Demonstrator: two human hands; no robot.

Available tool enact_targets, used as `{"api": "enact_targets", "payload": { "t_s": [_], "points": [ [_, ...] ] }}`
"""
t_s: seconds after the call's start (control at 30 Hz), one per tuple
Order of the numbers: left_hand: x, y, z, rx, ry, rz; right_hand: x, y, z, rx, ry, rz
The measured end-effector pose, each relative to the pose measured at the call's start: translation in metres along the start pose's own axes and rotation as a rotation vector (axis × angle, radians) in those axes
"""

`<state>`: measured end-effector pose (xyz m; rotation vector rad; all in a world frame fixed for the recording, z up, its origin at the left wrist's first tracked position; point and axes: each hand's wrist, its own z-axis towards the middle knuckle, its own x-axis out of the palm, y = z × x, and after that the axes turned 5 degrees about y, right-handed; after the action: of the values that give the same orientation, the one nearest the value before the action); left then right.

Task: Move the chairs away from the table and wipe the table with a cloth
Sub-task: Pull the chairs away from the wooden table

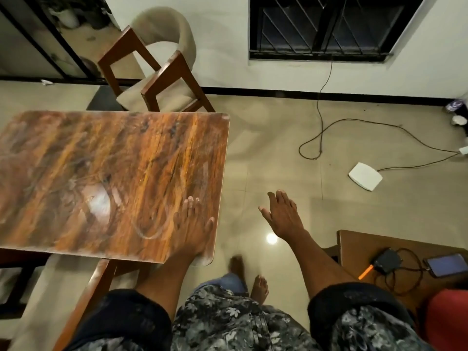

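So my left hand (193, 225) is flat on the tabletop (101, 173), fingers straight and spread, palm right at the near right corner by the rounded edge. My right hand (281, 214) is off the side over bare floor (278, 153), fingers loose and open, holding nothing. One chair (157, 79) sits tilted at the far edge, its front just touching the tabletop line. Another chair (83, 295) is tucked under the near edge on my left. Floor to the right is mostly open, just a cable (354, 122) and a white box (365, 176). Small side table (359, 247) near my right arm.
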<state>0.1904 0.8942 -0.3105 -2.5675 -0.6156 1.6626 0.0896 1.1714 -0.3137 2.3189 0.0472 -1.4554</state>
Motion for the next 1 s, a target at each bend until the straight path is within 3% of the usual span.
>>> {"api": "enact_targets", "payload": {
  "t_s": [0.1, 0.4, 0.57, 1.0],
  "points": [
    [-0.002, -0.008, 0.013, -0.027, -0.105, 0.043, -0.001, 0.001, 0.014, -0.025, 0.015, -0.001],
    [-0.021, -0.074, 0.108, -0.041, -0.003, -0.011, -0.054, -0.031, 0.096, -0.027, 0.053, -0.043],
    [-0.040, -0.111, 0.159, -0.014, -0.041, 0.046, -0.077, -0.029, 0.135, -0.056, 0.074, -0.064],
    [-0.100, -0.136, 0.251, -0.240, -0.148, -0.080, -0.151, -0.059, 0.276, -0.247, 0.101, -0.112]
  ]
}}
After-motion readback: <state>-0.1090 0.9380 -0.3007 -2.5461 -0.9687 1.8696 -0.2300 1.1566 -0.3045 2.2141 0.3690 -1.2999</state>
